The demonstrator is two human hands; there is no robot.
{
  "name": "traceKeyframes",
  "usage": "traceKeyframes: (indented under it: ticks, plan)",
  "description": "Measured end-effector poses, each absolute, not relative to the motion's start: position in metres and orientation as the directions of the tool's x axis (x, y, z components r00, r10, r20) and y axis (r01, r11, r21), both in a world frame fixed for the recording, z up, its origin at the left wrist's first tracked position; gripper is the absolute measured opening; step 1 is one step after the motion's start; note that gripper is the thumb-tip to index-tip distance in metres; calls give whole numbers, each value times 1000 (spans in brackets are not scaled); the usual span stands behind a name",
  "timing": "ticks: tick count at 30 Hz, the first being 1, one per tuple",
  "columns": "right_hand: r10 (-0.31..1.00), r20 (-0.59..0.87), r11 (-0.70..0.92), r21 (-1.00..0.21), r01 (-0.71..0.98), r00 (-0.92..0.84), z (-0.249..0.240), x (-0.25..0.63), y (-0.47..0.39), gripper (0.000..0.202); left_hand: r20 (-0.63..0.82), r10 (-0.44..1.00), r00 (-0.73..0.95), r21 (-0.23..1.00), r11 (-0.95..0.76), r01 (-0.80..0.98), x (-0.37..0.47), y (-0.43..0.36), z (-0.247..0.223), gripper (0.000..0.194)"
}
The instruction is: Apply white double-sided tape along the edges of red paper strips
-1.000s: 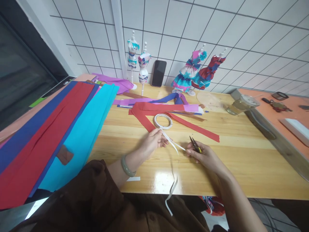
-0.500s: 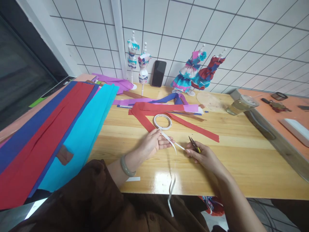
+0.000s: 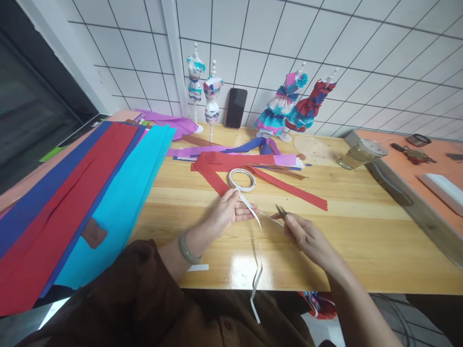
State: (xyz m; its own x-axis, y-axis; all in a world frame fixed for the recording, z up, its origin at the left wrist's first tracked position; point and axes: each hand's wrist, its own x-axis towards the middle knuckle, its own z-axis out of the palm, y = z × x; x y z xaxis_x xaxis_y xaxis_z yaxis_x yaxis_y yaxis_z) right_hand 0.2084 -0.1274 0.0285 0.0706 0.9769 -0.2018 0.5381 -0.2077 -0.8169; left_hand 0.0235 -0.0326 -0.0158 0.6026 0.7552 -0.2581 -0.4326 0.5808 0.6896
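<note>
My left hand (image 3: 231, 211) pinches a white tape strip (image 3: 253, 208) close to the white tape roll (image 3: 242, 180), which lies just beyond its fingertips. One tape tail hangs from this hand, and a longer narrow strip (image 3: 257, 282) dangles past the table edge. To the right, my right hand (image 3: 301, 233) is closed round small dark scissors (image 3: 280, 212), whose tips point up and left. A thin pale strip shows between the two hands, blurred near the right fingertips.
Crepe paper sheets (image 3: 119, 207) cover the table's left. Red strips (image 3: 289, 188) lie behind the roll. Dress forms (image 3: 211, 99), a phone (image 3: 236, 108) and dressed figures (image 3: 277, 113) line the wall. A lidded cup (image 3: 361, 154) stands right, beside an orange surface (image 3: 405, 166).
My right hand has turned, and the scissors have shifted slightly left with their handles now mostly covered. My left hand keeps its pinch on the tape. The whole view has shifted a little.
</note>
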Motion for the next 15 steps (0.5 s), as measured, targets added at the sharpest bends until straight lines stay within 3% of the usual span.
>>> traceKeyframes:
  ticks: [5,15]
  plan:
    - [974,-227,-186,-768,613,11,34,178,-124,40,-279,761,586,676,589,-443,25,-34,-14,23]
    - [946,-322,-269,-746,609,24,25,174,-116,45,-320,723,612,651,637,-413,25,-34,-12,25]
